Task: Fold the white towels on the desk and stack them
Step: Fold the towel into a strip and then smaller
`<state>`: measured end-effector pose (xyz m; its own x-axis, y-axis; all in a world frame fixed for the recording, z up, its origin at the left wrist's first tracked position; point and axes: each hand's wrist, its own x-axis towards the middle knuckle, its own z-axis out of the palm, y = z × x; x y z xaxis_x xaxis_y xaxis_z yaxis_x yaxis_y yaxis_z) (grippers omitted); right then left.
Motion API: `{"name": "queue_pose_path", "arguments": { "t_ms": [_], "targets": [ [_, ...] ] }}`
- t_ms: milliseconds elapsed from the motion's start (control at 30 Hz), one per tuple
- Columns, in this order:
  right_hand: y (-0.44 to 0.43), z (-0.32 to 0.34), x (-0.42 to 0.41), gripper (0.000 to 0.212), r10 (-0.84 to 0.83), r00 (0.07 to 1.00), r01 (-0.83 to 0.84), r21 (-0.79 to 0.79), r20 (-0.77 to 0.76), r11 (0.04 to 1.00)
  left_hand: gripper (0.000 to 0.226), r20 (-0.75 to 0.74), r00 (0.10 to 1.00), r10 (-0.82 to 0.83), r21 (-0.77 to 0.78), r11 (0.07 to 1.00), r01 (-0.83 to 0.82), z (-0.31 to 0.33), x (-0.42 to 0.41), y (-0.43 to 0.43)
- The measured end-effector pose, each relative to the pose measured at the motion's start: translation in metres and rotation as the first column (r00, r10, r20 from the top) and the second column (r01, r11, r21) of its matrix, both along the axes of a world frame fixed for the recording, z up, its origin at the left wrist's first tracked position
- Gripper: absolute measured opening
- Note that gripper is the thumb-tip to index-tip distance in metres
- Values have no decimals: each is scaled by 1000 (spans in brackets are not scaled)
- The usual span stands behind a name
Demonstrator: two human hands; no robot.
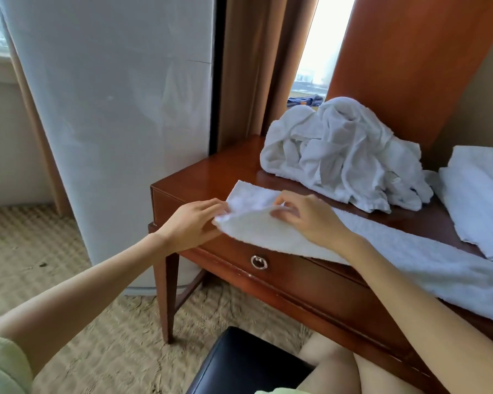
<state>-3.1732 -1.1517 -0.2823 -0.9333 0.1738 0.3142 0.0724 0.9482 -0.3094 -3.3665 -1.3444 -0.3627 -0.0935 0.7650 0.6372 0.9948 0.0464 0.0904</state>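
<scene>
Towel lies as a long strip along the front of the surface, long axis running off right. Both hands grip its left end: left hand pinches the corner, right hand the edge just beside, so the fold likely goes rightward.

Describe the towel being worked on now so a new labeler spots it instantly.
Start at the wooden desk. Along its front edge lies a long white towel, its left end pinched by the left hand and right hand. Unlike the crumpled pile behind it and the folded stack at far right, it is spread flat as a strip.
</scene>
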Motion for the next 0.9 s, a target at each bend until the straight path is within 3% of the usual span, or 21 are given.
{"name": "queue_pose_path", "arguments": {
  "t_ms": [100,233,300,433,600,767,900],
  "targets": [
    [20,15,-23,18,2,999,-8,-156,-39,988,31,244,970,-10,54,999,-4,9,6,0],
    [45,18,-58,43,-41,999,45,-201,24,979,20,531,846,47,122,984,-131,10,11,12],
    [56,12,-71,46,-50,996,66,-214,80,975,16,591,797,123,93,971,-219,11,7,19],
    [73,-8,-93,43,-79,977,130,-264,196,956,19,554,774,306,-30,937,-348,15,-4,34],
    [85,-24,-109,28,-136,978,183,-349,156,919,19,415,769,486,-72,860,-505,24,-20,49],
    [86,-28,-119,27,-244,955,282,-268,167,921,22,457,699,550,-219,831,-511,34,-32,64],
    [80,-28,-118,31,-330,931,356,-183,157,917,41,251,813,526,-180,850,-495,38,-18,74]
  ]
}}
